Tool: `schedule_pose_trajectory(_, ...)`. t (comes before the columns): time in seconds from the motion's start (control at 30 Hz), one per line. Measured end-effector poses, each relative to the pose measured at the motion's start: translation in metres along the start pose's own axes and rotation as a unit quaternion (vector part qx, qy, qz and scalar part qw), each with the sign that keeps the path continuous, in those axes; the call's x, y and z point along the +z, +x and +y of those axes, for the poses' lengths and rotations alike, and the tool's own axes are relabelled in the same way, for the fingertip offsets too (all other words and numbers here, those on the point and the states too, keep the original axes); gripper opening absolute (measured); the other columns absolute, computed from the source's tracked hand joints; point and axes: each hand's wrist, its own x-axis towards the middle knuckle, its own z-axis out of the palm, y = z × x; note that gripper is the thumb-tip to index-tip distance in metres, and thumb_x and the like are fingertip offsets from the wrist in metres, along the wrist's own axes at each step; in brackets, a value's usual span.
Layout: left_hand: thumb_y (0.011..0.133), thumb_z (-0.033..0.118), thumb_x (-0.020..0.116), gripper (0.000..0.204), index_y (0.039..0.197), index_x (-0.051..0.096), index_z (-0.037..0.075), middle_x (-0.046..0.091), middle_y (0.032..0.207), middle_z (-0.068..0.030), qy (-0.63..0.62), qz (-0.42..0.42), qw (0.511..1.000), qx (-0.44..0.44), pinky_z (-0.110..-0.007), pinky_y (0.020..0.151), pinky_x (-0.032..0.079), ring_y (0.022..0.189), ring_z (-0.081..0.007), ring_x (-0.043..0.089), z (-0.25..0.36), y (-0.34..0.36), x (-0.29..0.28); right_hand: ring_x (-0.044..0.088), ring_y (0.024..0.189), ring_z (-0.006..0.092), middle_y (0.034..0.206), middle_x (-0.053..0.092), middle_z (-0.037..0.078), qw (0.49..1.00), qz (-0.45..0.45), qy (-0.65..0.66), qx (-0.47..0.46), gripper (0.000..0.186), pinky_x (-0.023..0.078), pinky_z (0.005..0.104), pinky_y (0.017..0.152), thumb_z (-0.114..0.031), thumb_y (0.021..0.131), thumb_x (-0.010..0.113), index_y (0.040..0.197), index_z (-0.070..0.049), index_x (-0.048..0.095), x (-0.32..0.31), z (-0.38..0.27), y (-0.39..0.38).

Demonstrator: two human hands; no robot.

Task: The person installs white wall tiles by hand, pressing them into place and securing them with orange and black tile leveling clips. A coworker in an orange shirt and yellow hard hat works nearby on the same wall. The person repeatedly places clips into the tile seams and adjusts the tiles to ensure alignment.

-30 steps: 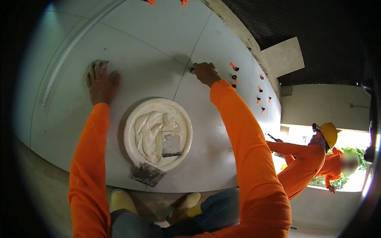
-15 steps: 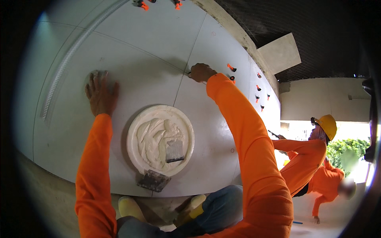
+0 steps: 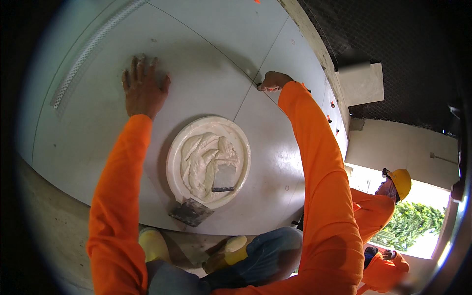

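My left hand (image 3: pixel 145 92) lies flat on the large pale grey tile (image 3: pixel 206 88), fingers spread and holding nothing. Farther right, my right hand (image 3: pixel 275 82) is curled closed just beside the spot where two tile joints cross. A small black, rounded tip (image 3: pixel 259 87) pokes out from its fingers; the rest of that piece is hidden. Between my forearms stands a round white tub (image 3: pixel 173 164) of cream-coloured paste (image 3: pixel 199 160). A flat metal spreader blade (image 3: pixel 224 176) rests in the paste. Against the tub's near rim leans a dark, smeared flat blade (image 3: pixel 191 212).
A perforated metal strip (image 3: pixel 93 51) lies at the far left. Small orange-and-black tile clips (image 3: pixel 330 119) stand along the joints at right. Beyond are a loose square tile (image 3: pixel 363 84) and black mesh (image 3: pixel 364 29). Two co-workers in orange are at right, one wearing a yellow helmet (image 3: pixel 404 183).
My view has shifted, so the tub and joints appear farther right and higher. The left hand stays flat; the right stays closed at the joint crossing. My sleeve now covers some clips.
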Motion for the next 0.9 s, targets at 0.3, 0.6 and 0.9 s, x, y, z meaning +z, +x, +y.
schedule_pose_trajectory(0.3,0.108,0.054,0.051,0.061,0.159,0.053,0.022,0.04,0.172,-0.0094,0.032,0.005,0.999,0.02,-0.056,0.133,0.021,0.164,-0.0296,0.027,-0.003,0.002,0.011,0.073,0.113,0.0362,0.114,0.077,0.012,0.944,0.294,-0.068,-0.136,0.047,0.054,0.0585,0.095,-0.052,0.097,0.069,0.129,-0.017,0.071,0.036,0.009,-0.026)
schedule_pose_trajectory(0.6,0.11,0.066,0.042,0.064,0.163,0.045,0.03,0.042,0.171,-0.0055,0.102,0.018,0.994,0.045,-0.052,0.132,0.026,0.162,-0.027,0.032,-0.002,0.006,0.016,0.075,0.088,0.0264,0.098,0.08,0.01,0.988,0.135,0.001,-0.077,0.025,0.061,0.0478,0.08,-0.027,0.089,0.071,0.101,-0.008,0.08,0.026,-0.003,0.017)
schedule_pose_trajectory(0.9,0.11,0.068,0.04,0.065,0.162,0.045,0.03,0.041,0.171,-0.004,0.14,0.008,0.99,0.032,-0.05,0.132,0.027,0.161,-0.0243,0.033,0.001,0.006,0.009,0.073,0.108,0.0389,0.126,0.076,0.014,0.967,0.235,0.078,-0.06,0.048,0.06,0.0577,0.087,-0.049,0.102,0.066,0.121,-0.005,0.072,0.048,0.01,-0.028)
